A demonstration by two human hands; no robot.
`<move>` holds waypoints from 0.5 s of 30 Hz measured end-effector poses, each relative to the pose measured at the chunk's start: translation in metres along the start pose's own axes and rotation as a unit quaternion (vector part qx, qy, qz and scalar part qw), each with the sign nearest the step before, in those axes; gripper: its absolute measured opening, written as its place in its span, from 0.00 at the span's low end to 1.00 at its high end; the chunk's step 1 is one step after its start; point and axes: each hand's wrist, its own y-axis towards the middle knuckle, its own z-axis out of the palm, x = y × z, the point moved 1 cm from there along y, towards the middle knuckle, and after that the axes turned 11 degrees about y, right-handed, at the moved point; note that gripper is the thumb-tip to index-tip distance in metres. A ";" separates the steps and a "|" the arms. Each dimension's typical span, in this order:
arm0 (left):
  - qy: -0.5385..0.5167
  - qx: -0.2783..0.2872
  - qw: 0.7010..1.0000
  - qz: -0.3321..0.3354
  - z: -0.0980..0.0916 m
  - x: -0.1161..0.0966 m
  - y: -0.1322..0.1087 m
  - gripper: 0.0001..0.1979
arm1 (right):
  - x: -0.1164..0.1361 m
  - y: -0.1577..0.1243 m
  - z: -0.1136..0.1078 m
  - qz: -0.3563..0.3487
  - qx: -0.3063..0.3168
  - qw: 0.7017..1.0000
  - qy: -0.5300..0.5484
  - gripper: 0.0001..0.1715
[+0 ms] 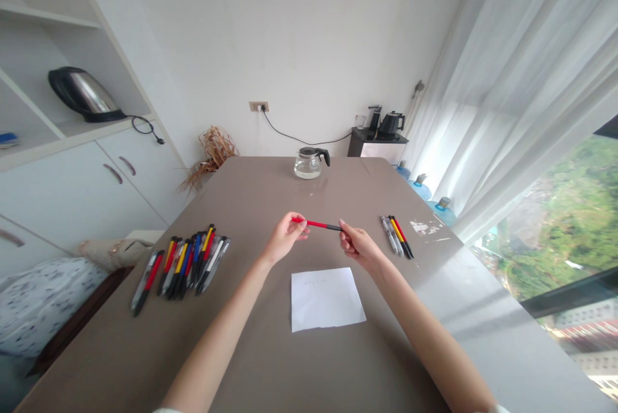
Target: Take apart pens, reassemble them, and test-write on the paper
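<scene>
Between my two hands a red pen with a black end is held level above the table. My left hand pinches its red end between thumb and fingers. The black end is gripped by the closed fingers of my right hand. Below the pen lies a white sheet of paper with faint marks near its top. Off to the left, several pens in red, yellow, blue, black and clear lie side by side. A smaller group of pens lies to the right of my right hand.
A glass pot with a black handle stands at the table's far edge. White scraps lie on the right. Blue water bottles stand beyond the right edge. A cabinet with a kettle is at left.
</scene>
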 end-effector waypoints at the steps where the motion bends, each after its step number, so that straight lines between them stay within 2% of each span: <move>1: 0.013 0.003 1.000 0.002 0.001 0.001 0.000 0.14 | 0.001 0.001 -0.002 -0.003 -0.007 1.000 0.005 0.23; 9: 0.192 -0.034 0.980 0.033 -0.002 0.001 -0.003 0.15 | 0.005 0.002 -0.006 -0.005 -0.006 1.000 0.019 0.21; 15: 0.246 -0.042 0.968 0.038 -0.003 -0.007 -0.007 0.17 | 0.006 0.004 -0.007 -0.010 -0.011 1.000 0.007 0.20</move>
